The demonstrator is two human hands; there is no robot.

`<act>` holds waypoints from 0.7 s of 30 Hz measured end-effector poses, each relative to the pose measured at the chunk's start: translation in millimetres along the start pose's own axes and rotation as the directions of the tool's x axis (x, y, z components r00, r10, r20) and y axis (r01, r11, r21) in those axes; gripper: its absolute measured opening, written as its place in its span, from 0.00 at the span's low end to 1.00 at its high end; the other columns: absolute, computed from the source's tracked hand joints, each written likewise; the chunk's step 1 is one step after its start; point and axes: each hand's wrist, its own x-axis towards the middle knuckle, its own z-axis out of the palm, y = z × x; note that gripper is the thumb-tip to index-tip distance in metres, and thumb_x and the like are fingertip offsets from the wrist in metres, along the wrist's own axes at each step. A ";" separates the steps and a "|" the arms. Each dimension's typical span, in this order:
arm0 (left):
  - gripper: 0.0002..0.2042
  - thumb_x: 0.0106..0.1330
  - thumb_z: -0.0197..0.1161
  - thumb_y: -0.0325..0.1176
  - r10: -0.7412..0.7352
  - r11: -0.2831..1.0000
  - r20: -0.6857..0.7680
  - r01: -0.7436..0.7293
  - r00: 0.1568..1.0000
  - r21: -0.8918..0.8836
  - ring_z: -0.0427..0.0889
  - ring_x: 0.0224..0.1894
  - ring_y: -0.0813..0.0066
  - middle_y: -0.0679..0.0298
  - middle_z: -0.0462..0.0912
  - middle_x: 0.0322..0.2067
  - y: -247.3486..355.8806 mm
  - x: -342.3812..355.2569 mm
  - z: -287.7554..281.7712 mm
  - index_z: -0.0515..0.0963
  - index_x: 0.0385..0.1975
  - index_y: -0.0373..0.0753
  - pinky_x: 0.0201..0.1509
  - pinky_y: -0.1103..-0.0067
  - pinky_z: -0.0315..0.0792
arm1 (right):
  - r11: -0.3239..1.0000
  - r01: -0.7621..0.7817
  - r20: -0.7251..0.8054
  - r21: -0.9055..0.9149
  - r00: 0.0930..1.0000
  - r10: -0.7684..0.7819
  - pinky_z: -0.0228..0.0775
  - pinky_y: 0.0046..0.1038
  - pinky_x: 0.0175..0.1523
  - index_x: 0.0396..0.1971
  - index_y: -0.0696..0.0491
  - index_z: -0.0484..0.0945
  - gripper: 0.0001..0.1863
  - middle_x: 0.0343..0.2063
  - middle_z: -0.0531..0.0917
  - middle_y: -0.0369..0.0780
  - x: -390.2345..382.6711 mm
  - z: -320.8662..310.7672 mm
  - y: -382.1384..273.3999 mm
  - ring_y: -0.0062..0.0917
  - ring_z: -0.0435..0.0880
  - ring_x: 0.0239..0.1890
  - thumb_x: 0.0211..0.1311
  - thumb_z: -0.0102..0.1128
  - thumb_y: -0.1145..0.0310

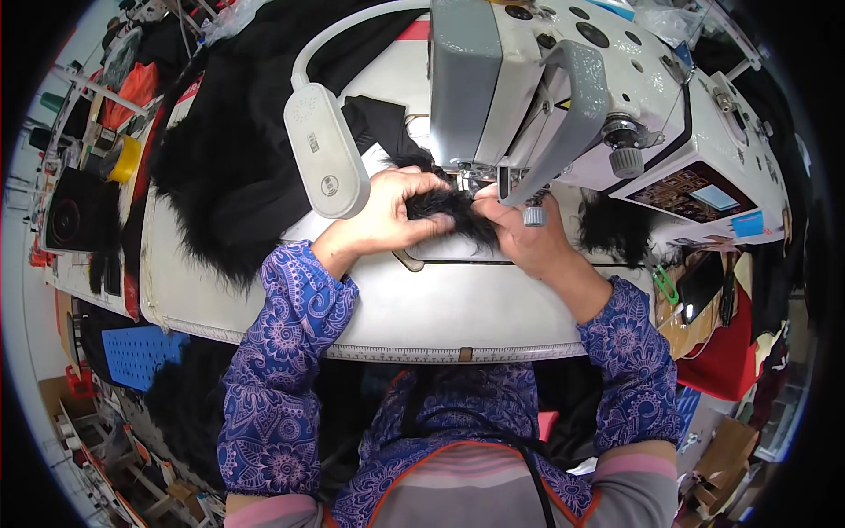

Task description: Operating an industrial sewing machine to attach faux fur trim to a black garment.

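Observation:
A strip of black furry fabric (449,209) lies under the needle area of a white and grey sewing machine (466,79). My left hand (387,207) grips its left side, thumb in front and fingers behind. At its right side, close to the presser foot, my right hand (528,231) pinches the fur; its fingertips are partly hidden by the machine's grey guard (581,106). A larger black fabric piece with a furry edge (211,202) spreads over the table to the left.
A white lamp (326,150) on a bent neck hangs just above my left hand. Green thread snips (664,283) and a dark phone (701,280) lie at the right. A ruler tape (414,354) runs along the table's front edge. Yellow tape (123,160) stands far left.

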 end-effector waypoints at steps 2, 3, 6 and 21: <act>0.14 0.58 0.68 0.35 -0.027 0.996 0.037 0.023 0.999 0.090 0.81 0.37 0.63 0.54 0.82 0.33 -2.0 -0.7 -3.6 0.79 0.39 0.35 0.41 0.72 0.74 | 0.999 -0.009 0.000 0.045 1.000 0.009 0.75 0.34 0.42 0.33 0.50 0.81 0.16 0.33 0.83 0.37 4.3 -0.3 -4.2 0.36 0.82 0.36 0.40 0.63 0.82; 0.12 0.58 0.67 0.34 -0.025 0.999 0.022 0.025 0.999 0.038 0.81 0.37 0.62 0.53 0.82 0.33 -2.7 -1.4 -5.2 0.80 0.39 0.35 0.42 0.72 0.74 | 0.997 -0.047 0.032 0.068 0.998 0.045 0.74 0.35 0.43 0.32 0.51 0.81 0.15 0.34 0.82 0.37 6.2 -2.8 -7.6 0.36 0.82 0.37 0.40 0.65 0.80; 0.11 0.60 0.64 0.31 -0.082 0.996 0.018 0.082 0.996 -0.031 0.81 0.37 0.60 0.53 0.82 0.33 0.7 -1.0 -7.6 0.80 0.40 0.36 0.42 0.72 0.74 | 0.995 -0.088 0.101 0.050 0.991 0.082 0.73 0.35 0.45 0.32 0.52 0.82 0.14 0.36 0.82 0.37 8.7 -11.3 -16.5 0.35 0.81 0.40 0.40 0.69 0.75; 0.17 0.42 0.64 0.29 -0.033 0.966 0.032 0.023 0.999 0.259 0.79 0.39 0.61 0.56 0.81 0.31 16.8 4.4 -4.0 0.81 0.36 0.35 0.47 0.71 0.73 | 0.983 -0.132 0.175 0.129 0.979 0.108 0.70 0.35 0.49 0.31 0.51 0.80 0.14 0.40 0.80 0.38 4.6 -6.7 -9.3 0.36 0.78 0.44 0.43 0.72 0.66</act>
